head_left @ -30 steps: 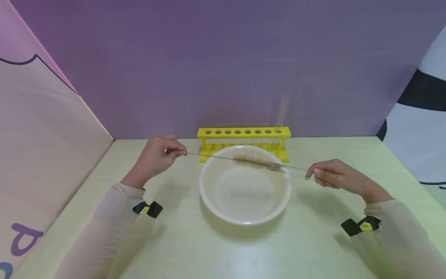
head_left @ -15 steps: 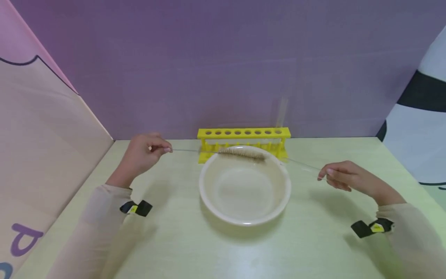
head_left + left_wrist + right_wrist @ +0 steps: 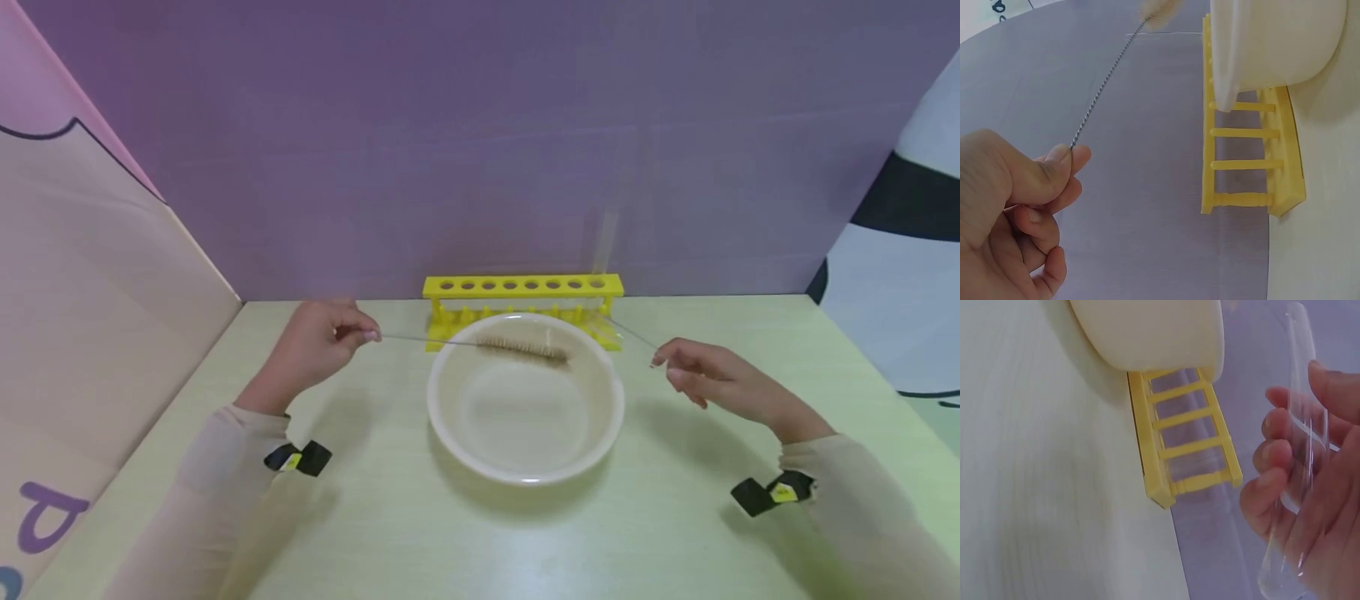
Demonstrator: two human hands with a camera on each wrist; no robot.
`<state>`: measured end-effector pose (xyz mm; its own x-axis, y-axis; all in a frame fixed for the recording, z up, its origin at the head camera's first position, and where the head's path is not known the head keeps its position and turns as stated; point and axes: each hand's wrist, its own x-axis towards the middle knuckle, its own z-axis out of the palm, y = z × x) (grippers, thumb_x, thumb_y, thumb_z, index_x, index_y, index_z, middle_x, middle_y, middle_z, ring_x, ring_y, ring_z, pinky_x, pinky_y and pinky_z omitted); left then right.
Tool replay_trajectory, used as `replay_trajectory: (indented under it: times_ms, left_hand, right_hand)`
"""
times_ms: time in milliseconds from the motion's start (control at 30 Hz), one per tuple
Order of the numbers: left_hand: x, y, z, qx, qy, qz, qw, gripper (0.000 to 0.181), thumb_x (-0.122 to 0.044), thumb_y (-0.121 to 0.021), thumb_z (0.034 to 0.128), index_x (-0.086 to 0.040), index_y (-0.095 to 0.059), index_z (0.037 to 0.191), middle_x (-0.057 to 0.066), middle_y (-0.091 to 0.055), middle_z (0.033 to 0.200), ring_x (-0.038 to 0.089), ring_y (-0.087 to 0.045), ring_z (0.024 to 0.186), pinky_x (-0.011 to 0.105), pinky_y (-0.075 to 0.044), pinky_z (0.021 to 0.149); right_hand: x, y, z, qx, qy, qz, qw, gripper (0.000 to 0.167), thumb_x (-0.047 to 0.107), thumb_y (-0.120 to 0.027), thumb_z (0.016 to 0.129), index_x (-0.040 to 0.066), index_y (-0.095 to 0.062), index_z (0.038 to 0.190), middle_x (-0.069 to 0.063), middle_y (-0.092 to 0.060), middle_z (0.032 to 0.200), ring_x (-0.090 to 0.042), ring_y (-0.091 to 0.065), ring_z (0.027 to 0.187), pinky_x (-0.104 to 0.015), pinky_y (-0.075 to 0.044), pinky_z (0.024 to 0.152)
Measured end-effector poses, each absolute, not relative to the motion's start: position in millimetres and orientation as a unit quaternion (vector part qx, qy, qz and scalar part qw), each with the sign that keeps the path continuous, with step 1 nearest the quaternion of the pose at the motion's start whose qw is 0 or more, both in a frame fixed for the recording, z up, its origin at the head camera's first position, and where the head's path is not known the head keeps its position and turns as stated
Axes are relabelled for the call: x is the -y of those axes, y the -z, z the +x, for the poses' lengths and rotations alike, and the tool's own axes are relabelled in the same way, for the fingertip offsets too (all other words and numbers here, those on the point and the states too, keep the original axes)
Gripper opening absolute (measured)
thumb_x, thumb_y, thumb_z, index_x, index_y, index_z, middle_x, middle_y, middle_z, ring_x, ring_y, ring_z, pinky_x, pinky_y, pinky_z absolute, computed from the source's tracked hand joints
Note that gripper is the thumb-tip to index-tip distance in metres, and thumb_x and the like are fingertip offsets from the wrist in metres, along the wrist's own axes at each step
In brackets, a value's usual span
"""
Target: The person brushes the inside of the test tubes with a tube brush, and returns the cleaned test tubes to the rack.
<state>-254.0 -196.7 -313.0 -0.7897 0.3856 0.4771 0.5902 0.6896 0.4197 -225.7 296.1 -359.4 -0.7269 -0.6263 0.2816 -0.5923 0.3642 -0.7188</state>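
My left hand (image 3: 318,346) pinches the twisted wire handle (image 3: 1107,81) of a test tube brush between thumb and fingertips. Its tan bristles (image 3: 523,348) hang over the cream basin (image 3: 442,425), pointing right in the head view. On the other side, my right hand (image 3: 727,387) holds a clear test tube (image 3: 1310,450) between thumb and fingers. The tube stretches up and left from that hand, apart from the brush. Behind the basin stands a yellow test tube rack (image 3: 525,287), partly hidden by it.
Another clear tube (image 3: 604,242) stands upright in the rack's rightmost hole. Everything rests on a pale table (image 3: 525,550). A purple backdrop (image 3: 450,125) rises behind the table's far edge, with printed panels at both sides.
The brush, earlier at the tube's mouth, is now apart from it. My left hand went left, then slightly back; my right went right, then back left, and the tube now tilts more steeply.
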Motion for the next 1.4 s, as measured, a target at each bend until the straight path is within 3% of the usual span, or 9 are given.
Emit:
replay_trajectory:
  times_ms: [200,433,600,767,967,1100,1400]
  left_hand:
    - [189.6,322.7,-255.4,0.906,0.286,-0.272,0.153,0.005,-0.001,-0.072,0.0796,-0.004,-0.074,0.080,-0.001,-0.054,0.064,0.013,-0.042,0.059,0.026,-0.036,0.056]
    - [178.1,330.1,-255.0,0.899,0.304,-0.285,0.132,0.006,-0.001,-0.073,0.0792,-0.005,-0.075,0.082,-0.003,-0.055,0.065,0.013,-0.042,0.059,0.025,-0.036,0.055]
    - [169.8,330.9,-252.7,0.903,0.306,-0.281,0.110,0.006,-0.003,-0.072,0.0803,-0.007,-0.075,0.083,-0.004,-0.056,0.067,0.014,-0.044,0.061,0.026,-0.038,0.056]
    - [166.1,332.7,-249.6,0.903,0.306,-0.283,0.101,0.006,-0.003,-0.071,0.0813,-0.007,-0.075,0.083,-0.003,-0.056,0.068,0.013,-0.044,0.060,0.026,-0.037,0.056]
    - [165.9,335.1,-248.7,0.902,0.304,-0.290,0.097,0.006,-0.003,-0.070,0.0819,-0.007,-0.075,0.083,-0.004,-0.056,0.068,0.012,-0.043,0.060,0.026,-0.037,0.055]
    - [166.0,335.8,-249.0,0.903,0.298,-0.295,0.093,0.006,-0.003,-0.070,0.0820,-0.008,-0.074,0.084,-0.004,-0.057,0.069,0.011,-0.043,0.060,0.026,-0.037,0.055]
    - [166.0,337.1,-247.9,0.906,0.288,-0.302,0.068,0.008,-0.004,-0.067,0.0841,-0.008,-0.074,0.087,-0.005,-0.058,0.072,0.011,-0.046,0.063,0.027,-0.040,0.058]
  right_hand:
    - [-281.4,359.3,-225.9,-0.821,0.442,-0.360,-0.018,0.028,-0.009,-0.046,0.093,0.011,-0.051,0.111,0.002,-0.054,0.082,-0.016,-0.054,0.065,-0.026,-0.050,0.059]
    - [-263.8,355.9,-231.3,-0.795,0.497,-0.343,-0.052,0.027,-0.010,-0.045,0.093,0.011,-0.050,0.110,-0.004,-0.055,0.083,-0.013,-0.056,0.072,-0.022,-0.050,0.067]
    - [-246.9,344.0,-235.1,-0.806,0.508,-0.295,-0.070,0.014,-0.003,-0.048,0.095,-0.002,-0.046,0.109,-0.002,-0.063,0.091,-0.009,-0.062,0.083,-0.020,-0.050,0.074]
    - [-230.1,329.6,-243.1,-0.821,0.492,-0.272,-0.102,0.018,0.001,-0.052,0.094,-0.008,-0.045,0.109,-0.003,-0.064,0.098,-0.006,-0.062,0.093,-0.018,-0.050,0.079]
    - [-214.3,315.9,-260.2,-0.834,0.475,-0.248,-0.133,0.024,0.003,-0.056,0.093,-0.010,-0.048,0.111,-0.009,-0.053,0.103,-0.001,-0.053,0.095,-0.013,-0.048,0.077]
    - [-203.8,308.3,-274.5,-0.842,0.465,-0.230,-0.150,0.026,0.005,-0.058,0.092,-0.009,-0.051,0.112,-0.010,-0.054,0.101,-0.004,-0.053,0.091,-0.013,-0.046,0.075]
    - [-182.5,295.4,-307.0,-0.850,0.446,-0.226,-0.169,0.023,0.005,-0.059,0.091,-0.008,-0.051,0.109,-0.016,-0.055,0.100,-0.015,-0.052,0.090,-0.021,-0.044,0.077]
